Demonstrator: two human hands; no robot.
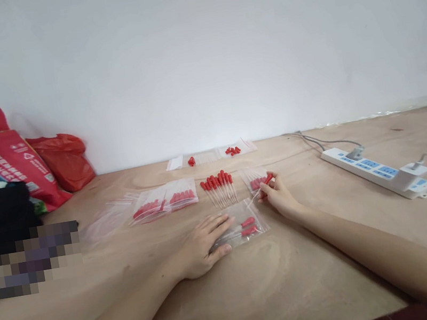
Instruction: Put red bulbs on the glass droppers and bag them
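My right hand (pixel 278 197) pinches a dropper (pixel 268 179) by its red rubber bulb, the thin clear tube slanting down-left to the mouth end of a clear zip bag (pixel 261 221). Whether the tip is inside the bag I cannot tell. My left hand (pixel 206 242) lies flat with fingers spread, pressing on that bag's left part. Two red-bulbed droppers (pixel 249 230) lie inside it, their tubes partly under my fingers. Just beyond, several loose droppers (pixel 217 181) lie fanned side by side, bulbs away from me. A filled zip bag (pixel 246 175) sits behind my right hand.
More filled zip bags (pixel 181 200) lie left of the fan, beside flat clear bags (pixel 105 220). Near the wall are loose red bulbs (pixel 233 151) on plastic. A white power strip (pixel 373 170) with cables is at right; a red shopping bag (pixel 15 164) and red plastic bag (pixel 63 159) stand left.
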